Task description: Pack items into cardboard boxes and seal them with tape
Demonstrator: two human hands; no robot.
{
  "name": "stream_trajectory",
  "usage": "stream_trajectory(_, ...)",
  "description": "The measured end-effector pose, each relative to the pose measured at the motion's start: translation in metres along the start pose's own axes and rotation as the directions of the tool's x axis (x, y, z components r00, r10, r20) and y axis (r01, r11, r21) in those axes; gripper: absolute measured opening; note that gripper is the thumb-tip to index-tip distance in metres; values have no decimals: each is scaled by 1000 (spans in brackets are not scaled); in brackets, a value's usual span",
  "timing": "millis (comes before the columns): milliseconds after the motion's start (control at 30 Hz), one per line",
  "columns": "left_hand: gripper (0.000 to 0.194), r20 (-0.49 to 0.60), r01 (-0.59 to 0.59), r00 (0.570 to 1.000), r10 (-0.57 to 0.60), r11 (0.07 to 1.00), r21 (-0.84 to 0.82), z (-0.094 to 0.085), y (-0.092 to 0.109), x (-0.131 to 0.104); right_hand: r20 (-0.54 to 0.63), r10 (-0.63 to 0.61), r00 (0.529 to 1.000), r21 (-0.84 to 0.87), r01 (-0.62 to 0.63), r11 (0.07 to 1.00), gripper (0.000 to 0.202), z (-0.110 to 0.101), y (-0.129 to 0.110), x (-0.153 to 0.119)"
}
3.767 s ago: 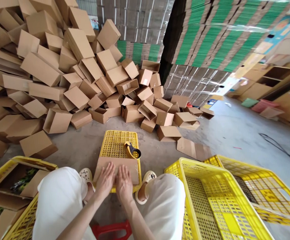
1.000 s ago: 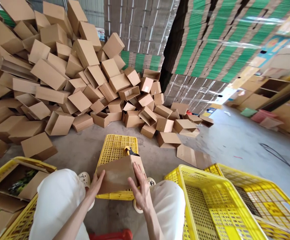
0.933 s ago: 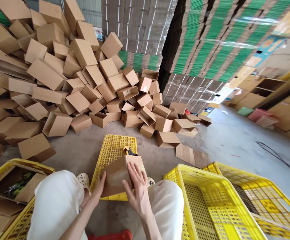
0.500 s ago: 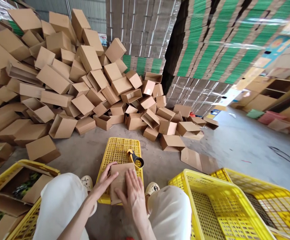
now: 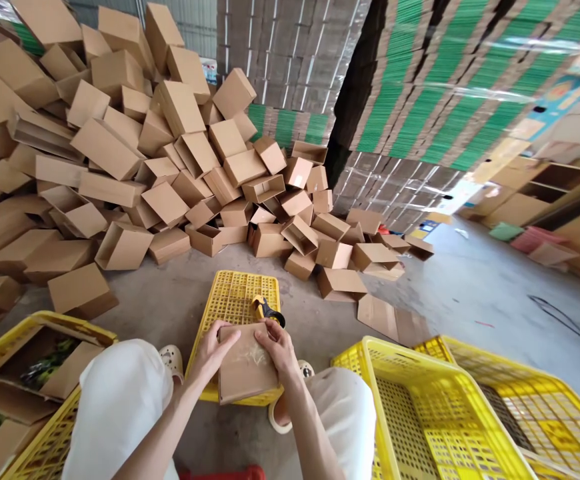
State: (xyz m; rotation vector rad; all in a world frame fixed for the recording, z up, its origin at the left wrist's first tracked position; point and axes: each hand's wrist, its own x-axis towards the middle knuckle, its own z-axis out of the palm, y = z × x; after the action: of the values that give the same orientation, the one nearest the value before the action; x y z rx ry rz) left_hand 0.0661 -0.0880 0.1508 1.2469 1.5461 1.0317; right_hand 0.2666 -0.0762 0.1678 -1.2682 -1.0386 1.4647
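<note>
A small brown cardboard box [image 5: 248, 373] with its flaps closed is between my hands, above a yellow plastic crate [image 5: 230, 288] that stands upside down between my feet. My left hand [image 5: 216, 350] grips the box's left far corner, thumb on top. My right hand [image 5: 276, 343] holds its right far corner, the thumb likewise on the top face. Shiny clear tape shows on that face. Just beyond the box lies a yellow and black tape dispenser [image 5: 269, 311] on the crate, partly behind my right fingers.
A large heap of cardboard boxes [image 5: 170, 207] spreads ahead and left. At right stand yellow crates [image 5: 410, 400]. Another crate [image 5: 65, 427] at left holds open cartons with dark green and yellow contents. Tall stacks of flat cardboard [image 5: 450, 80] rise behind. Something red [image 5: 225, 475] shows at the bottom edge.
My right hand has gone from lying flat on the box's top to gripping its right far corner. My left hand still holds the left side. The box has tilted slightly.
</note>
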Motion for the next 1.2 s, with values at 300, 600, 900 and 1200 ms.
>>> stream_trajectory(300, 55, 134, 21, 991, -28, 998, 54, 1, 13, 5, 374, 39, 927, -347, 101, 932, 60, -44, -49, 6)
stream_trajectory(600, 58, 130, 33, 991, -40, 998, 60, 3, 17, 12, 545, -22, 838, -756, 502, 420, 17, -37, -80, 13)
stream_trajectory(900, 59, 156, 24, 987, -33, 998, 60, 2, 16, 11, 598, -58, 799, -671, 539, 510, 28, -47, -74, 18)
stream_trajectory(1200, 55, 142, 7, 990, -20, 996, 93, 3, 16, 11, 466, -67, 882, -702, 415, 579, 35, -43, -66, 6)
